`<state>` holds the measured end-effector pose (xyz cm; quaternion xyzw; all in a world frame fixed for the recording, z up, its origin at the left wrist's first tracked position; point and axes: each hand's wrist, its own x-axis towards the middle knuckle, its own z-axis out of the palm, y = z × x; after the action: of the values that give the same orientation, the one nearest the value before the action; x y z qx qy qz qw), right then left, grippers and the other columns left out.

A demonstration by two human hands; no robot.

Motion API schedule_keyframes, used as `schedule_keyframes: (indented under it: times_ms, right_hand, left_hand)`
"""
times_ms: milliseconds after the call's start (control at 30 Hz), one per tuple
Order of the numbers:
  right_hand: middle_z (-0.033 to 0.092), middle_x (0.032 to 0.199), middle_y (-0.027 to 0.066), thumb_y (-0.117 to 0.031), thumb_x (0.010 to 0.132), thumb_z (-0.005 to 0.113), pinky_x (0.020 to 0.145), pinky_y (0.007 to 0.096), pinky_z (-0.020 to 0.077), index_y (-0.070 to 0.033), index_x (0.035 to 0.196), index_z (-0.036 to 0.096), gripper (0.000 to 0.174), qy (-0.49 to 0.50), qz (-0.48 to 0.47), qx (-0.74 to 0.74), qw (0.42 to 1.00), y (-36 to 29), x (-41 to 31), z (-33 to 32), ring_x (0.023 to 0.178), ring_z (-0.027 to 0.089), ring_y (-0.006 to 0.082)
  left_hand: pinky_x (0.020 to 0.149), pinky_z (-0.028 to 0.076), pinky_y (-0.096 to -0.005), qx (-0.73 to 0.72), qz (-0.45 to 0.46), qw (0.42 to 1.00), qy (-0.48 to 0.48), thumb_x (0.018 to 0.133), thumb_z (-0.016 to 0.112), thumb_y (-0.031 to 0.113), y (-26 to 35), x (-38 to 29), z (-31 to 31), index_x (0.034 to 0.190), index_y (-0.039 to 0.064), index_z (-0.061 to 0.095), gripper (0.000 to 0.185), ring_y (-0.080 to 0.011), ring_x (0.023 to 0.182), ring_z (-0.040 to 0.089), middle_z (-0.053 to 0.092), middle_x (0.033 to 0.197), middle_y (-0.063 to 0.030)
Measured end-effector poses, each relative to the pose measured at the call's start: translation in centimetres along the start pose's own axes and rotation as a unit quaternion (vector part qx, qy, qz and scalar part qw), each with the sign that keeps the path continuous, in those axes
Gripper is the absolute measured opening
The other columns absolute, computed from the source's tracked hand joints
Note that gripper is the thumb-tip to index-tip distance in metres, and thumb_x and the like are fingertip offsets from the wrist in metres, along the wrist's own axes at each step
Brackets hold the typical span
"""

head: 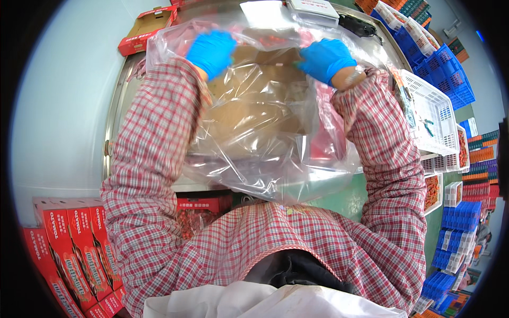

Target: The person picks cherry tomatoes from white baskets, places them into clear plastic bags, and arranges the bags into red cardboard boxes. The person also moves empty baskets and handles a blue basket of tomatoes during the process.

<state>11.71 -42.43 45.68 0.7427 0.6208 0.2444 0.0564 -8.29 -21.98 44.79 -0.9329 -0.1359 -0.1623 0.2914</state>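
Note:
A cardboard box (pixel 258 115) with red sides lies before me on the metal table, under and within a large clear plastic liner (pixel 274 171). My left hand (pixel 212 51), in a blue glove, is at the box's far left corner, its fingers closed on the liner's film. At the far right corner, my right hand (pixel 328 59), gloved in blue too, seems to be on the film, but its fingertips are blurred and I cannot tell whether they grip. Some red items (pixel 272 39) show through the film between the hands. The film hangs over the table's near edge.
An empty red carton (pixel 149 30) stands at the far left, a white box (pixel 314 12) at the far side. To the right is a white plastic basket (pixel 431 107) with green-handled snips (pixel 427 126). Red tomato cartons (pixel 79 254) stand at lower left; blue crates (pixel 445 75) stack at right.

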Motion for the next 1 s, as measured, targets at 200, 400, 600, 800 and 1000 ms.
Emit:
schedule_keyframes:
  times_ms: [200,400,600,800,1000]
  right_hand:
    - [0.057,0.117,0.017,-0.059,0.084,0.041,0.095,0.0395,0.038,-0.01,0.123,0.052,0.063,0.008,0.176,0.475,0.862,6.2,3.8,9.8,0.109,0.052,0.0347]
    - [0.065,0.08,0.0113,-0.046,0.084,0.054,0.065,0.0339,0.0455,0.0,0.1,0.062,0.049,0.05,0.278,0.769,0.573,5.2,1.2,12.0,0.072,0.061,0.0167]
    - [0.063,0.095,0.0209,-0.048,0.083,0.054,0.078,0.0412,0.0487,-0.003,0.106,0.06,0.051,0.258,-0.01,0.314,0.913,2.7,-1.0,2.9,0.088,0.061,0.0367]
    - [0.061,0.08,0.0182,-0.047,0.075,0.065,0.064,0.0402,0.0477,-0.007,0.124,0.047,0.065,-0.185,-0.199,0.56,0.783,-3.0,-9.1,-6.0,0.079,0.061,0.0331]
    - [0.057,0.067,0.0134,-0.02,0.076,0.061,0.052,0.0417,0.0453,-0.006,0.102,0.05,0.031,-0.108,-0.097,0.192,0.971,-8.0,-16.0,-4.2,0.058,0.059,0.0323]
  left_hand:
    - [0.094,0.039,-0.0335,-0.404,-0.232,0.88,-0.097,0.083,0.057,0.046,-11.9,3.3,8.6,0.113,0.004,0.059,0.051,-0.0257,0.109,0.051,0.058,0.116,-0.0142]
    - [0.089,0.042,-0.0312,-0.5,-0.393,0.747,-0.193,0.08,0.062,0.042,-11.8,0.5,5.8,0.105,-0.001,0.06,0.05,-0.0191,0.104,0.053,0.059,0.112,-0.0105]
    - [0.1,0.033,-0.0406,-0.172,-0.133,0.974,-0.069,0.091,0.043,0.021,-5.1,0.1,-2.4,0.13,0.02,0.046,0.039,-0.0274,0.119,0.045,0.046,0.131,-0.0101]
    - [0.101,0.033,-0.0421,-0.452,-0.066,0.804,-0.381,0.078,0.065,0.027,-1.3,-12.3,-10.1,0.119,0.011,0.053,0.045,-0.0313,0.117,0.045,0.049,0.125,-0.0141]
    - [0.08,0.04,-0.0376,-0.074,-0.015,0.996,-0.049,0.059,0.074,0.025,1.3,-23.7,-8.9,0.081,0.011,0.056,0.032,-0.0239,0.08,0.05,0.051,0.078,-0.0048]
